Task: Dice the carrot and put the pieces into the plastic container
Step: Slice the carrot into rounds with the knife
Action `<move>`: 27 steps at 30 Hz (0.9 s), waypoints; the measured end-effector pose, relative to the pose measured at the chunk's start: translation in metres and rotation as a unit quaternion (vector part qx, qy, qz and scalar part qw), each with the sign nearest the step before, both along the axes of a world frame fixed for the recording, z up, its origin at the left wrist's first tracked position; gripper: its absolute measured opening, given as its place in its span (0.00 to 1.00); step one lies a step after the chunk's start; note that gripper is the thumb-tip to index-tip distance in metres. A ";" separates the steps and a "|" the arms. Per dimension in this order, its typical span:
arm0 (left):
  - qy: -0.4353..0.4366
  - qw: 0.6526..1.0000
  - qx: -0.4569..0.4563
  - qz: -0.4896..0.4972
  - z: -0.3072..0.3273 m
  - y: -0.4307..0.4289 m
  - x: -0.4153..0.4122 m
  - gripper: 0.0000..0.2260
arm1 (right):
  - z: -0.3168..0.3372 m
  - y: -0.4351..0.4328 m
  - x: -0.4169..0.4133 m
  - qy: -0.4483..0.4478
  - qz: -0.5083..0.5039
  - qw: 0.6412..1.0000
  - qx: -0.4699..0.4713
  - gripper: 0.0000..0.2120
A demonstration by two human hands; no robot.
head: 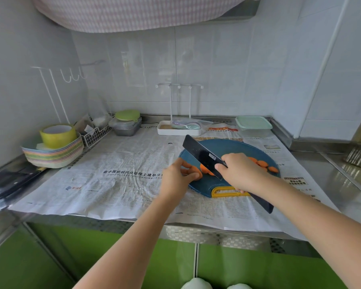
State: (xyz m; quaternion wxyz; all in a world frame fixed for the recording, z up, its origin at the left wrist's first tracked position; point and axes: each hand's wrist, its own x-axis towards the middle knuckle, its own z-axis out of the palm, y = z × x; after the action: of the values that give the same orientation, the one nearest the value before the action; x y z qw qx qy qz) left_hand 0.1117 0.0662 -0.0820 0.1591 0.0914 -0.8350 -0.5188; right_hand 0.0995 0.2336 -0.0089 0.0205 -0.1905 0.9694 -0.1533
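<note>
- Orange carrot point(193, 171) lay on a round, matte blue cutting board point(227, 147) with a yellow handle slot. Flat round slices point(262, 163) sat towards the board's right side.
- The left hand point(175, 178) pinched the carrot with curled fingers.
- The right hand point(240, 172) gripped a black, rectangular knife point(204, 156), its blade tilted over the carrot.
- A clear plastic container point(253, 126) with a pale green lid stood behind the board, on creased newspaper point(121, 163).

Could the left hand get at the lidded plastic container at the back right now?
Probably not easily. The left hand pinches a carrot piece on the cutting board, and the right hand with the knife lies across its path to the plastic container.
</note>
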 end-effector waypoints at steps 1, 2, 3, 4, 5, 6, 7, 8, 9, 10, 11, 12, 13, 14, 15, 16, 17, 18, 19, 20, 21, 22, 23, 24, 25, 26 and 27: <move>0.005 1.000 0.002 -0.001 -0.001 0.001 0.001 0.09 | -0.002 -0.002 0.000 0.018 0.010 1.000 0.017 0.13; 0.010 1.000 0.001 -0.002 -0.001 0.002 0.002 0.09 | -0.005 -0.003 -0.001 0.033 0.019 0.999 0.028 0.14; 0.014 1.000 0.001 -0.005 -0.002 0.002 0.002 0.09 | -0.007 -0.005 -0.002 0.044 0.026 0.998 0.036 0.15; 0.017 1.000 0.000 -0.009 -0.002 0.003 0.003 0.09 | -0.010 -0.005 -0.003 0.051 0.032 0.997 0.040 0.15; 0.018 1.000 -0.002 -0.012 -0.002 0.003 0.003 0.09 | -0.011 -0.005 -0.003 0.055 0.036 0.997 0.043 0.15; 0.020 1.000 -0.007 -0.017 -0.002 0.003 0.003 0.09 | -0.011 -0.005 -0.004 0.059 0.040 0.996 0.046 0.15; 0.021 0.999 -0.013 -0.022 -0.002 0.003 0.003 0.09 | -0.012 -0.005 -0.004 0.061 0.043 0.996 0.049 0.15; 0.022 0.999 -0.022 -0.027 -0.002 0.003 0.003 0.09 | -0.012 -0.005 -0.004 0.060 0.045 0.996 0.050 0.15; 0.023 0.999 -0.033 -0.031 -0.001 0.003 0.002 0.09 | -0.012 -0.005 -0.003 0.057 0.045 0.996 0.050 0.15; 0.023 0.998 -0.045 -0.032 0.000 0.004 0.002 0.09 | -0.012 -0.004 -0.003 0.054 0.045 0.996 0.050 0.15; 0.024 0.998 -0.054 -0.030 0.000 0.004 0.002 0.09 | -0.013 -0.004 -0.003 0.052 0.044 0.996 0.051 0.15; 0.026 0.998 -0.057 -0.026 0.000 0.004 0.001 0.10 | -0.014 -0.004 -0.002 0.050 0.045 0.996 0.051 0.16; 0.030 0.998 -0.055 -0.024 0.000 0.004 0.001 0.10 | -0.014 -0.004 -0.002 0.050 0.046 0.996 0.052 0.16; 0.032 0.998 -0.052 -0.021 -0.001 0.004 0.001 0.11 | -0.015 -0.004 -0.001 0.050 0.048 0.996 0.055 0.16; 0.032 0.998 -0.053 -0.019 -0.001 0.004 0.001 0.13 | -0.015 -0.005 -0.001 0.050 0.049 0.996 0.059 0.16; 0.032 0.998 -0.055 -0.018 -0.001 0.004 0.002 0.14 | -0.015 -0.005 -0.001 0.052 0.050 0.995 0.062 0.16; 0.033 0.998 -0.054 -0.019 -0.001 0.004 0.003 0.14 | -0.016 -0.005 -0.001 0.056 0.052 0.995 0.064 0.17; 0.034 0.998 -0.053 -0.022 -0.001 0.004 0.003 0.14 | -0.016 -0.005 -0.001 0.061 0.053 0.995 0.067 0.17; 0.035 0.998 -0.052 -0.024 -0.001 0.004 0.003 0.13 | -0.017 -0.005 -0.001 0.065 0.054 0.994 0.070 0.17; 0.038 0.998 -0.053 -0.027 -0.002 0.004 0.002 0.12 | -0.017 -0.005 -0.001 0.069 0.055 0.993 0.075 0.16; 0.041 0.997 -0.058 -0.030 -0.003 0.004 0.001 0.11 | -0.017 -0.005 -0.001 0.070 0.056 0.993 0.081 0.16; 0.042 0.997 -0.063 -0.032 -0.004 0.003 0.001 0.11 | -0.018 -0.006 -0.001 0.072 0.057 0.992 0.085 0.15; 0.042 0.996 -0.069 -0.034 -0.004 0.003 0.000 0.10 | -0.019 -0.006 0.000 0.073 0.060 0.992 0.087 0.15; 0.043 0.996 -0.074 -0.034 -0.004 0.003 0.001 0.10 | -0.019 -0.007 0.000 0.073 0.063 0.992 0.088 0.15; 0.044 0.995 -0.080 -0.033 -0.004 0.003 0.000 0.10 | -0.020 -0.007 0.000 0.072 0.067 0.991 0.088 0.15; 0.045 0.995 -0.085 -0.031 -0.005 0.003 0.000 0.10 | -0.020 -0.008 0.000 0.069 0.072 0.991 0.090 0.15; 0.046 0.995 -0.089 -0.030 -0.005 0.002 -0.001 0.11 | -0.020 -0.008 0.000 0.067 0.076 0.991 0.092 0.14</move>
State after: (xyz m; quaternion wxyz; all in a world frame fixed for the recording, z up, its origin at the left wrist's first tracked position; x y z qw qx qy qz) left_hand 0.1111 0.0684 -0.0868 0.1894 0.0281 -0.8718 -0.4510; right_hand 0.0998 0.2258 -0.0292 -0.0154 -0.2710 0.9613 -0.0481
